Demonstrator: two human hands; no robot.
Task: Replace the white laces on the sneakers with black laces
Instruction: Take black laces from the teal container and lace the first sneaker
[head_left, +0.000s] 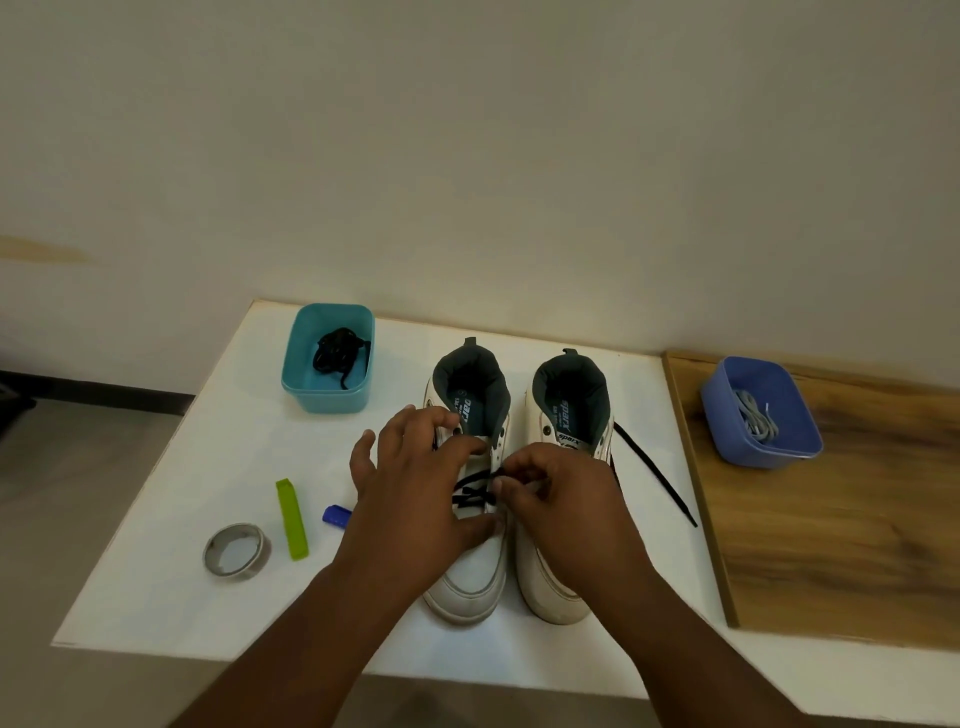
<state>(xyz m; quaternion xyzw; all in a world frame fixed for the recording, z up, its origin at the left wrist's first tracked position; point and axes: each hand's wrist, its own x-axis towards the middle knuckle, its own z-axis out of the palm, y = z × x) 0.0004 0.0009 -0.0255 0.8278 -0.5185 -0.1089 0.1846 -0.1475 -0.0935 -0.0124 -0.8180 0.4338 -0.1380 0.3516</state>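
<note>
1. Head view: two white sneakers stand side by side on the white desk, toes toward the person.
2. The left hand lies over the left sneaker, fingers curled on its upper eyelet edge, gripping the shoe.
3. The right hand pinches the black lace (partly threaded, crossing the eyelets) just beside the left hand.
4. The right sneaker sits under the right wrist; another black lace trails from it across the desk.
5. A teal tub holds a black lace; a blue tub on the wooden board holds white laces.
6. A tape roll, a green strip and a small blue piece lie left of the hands.
</note>
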